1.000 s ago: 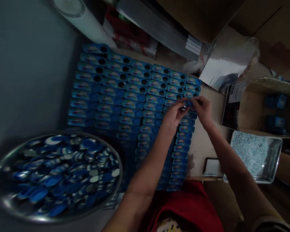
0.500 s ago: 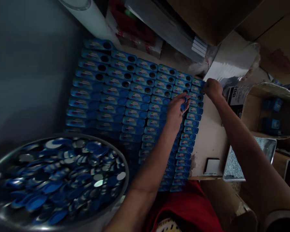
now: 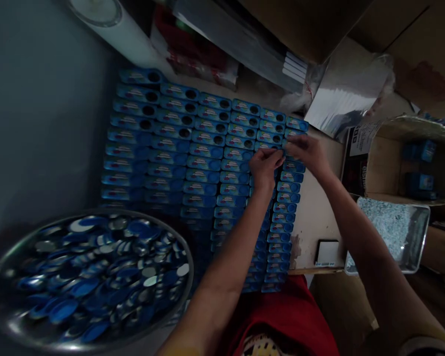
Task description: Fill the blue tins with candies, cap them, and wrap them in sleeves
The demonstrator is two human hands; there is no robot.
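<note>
Rows of small blue boxes [image 3: 193, 148] cover a board in front of me; the far rows show round dark holes, the nearer ones have blue caps in them. My left hand [image 3: 265, 168] is curled in a pinch over the right-hand columns, fingertips pressed together near a box. My right hand [image 3: 307, 153] meets it from the right, fingers bent over the same spot. Whatever sits between the fingertips is too small and blurred to name. A round metal basin [image 3: 7, 316] full of blue and silver caps [image 3: 96, 267] stands at the lower left.
A metal tray [image 3: 424, 232] of pale granules sits at the right, beside an open cardboard box [image 3: 378, 168] holding blue items. Silver foil bags [image 3: 344, 94], a white roll [image 3: 114, 24] and cardboard lie behind the board. A small white object [image 3: 327, 253] rests near the board's edge.
My right hand has come back from the board's far right corner to meet the left hand. The left hand has curled from reaching flat into a pinch.
</note>
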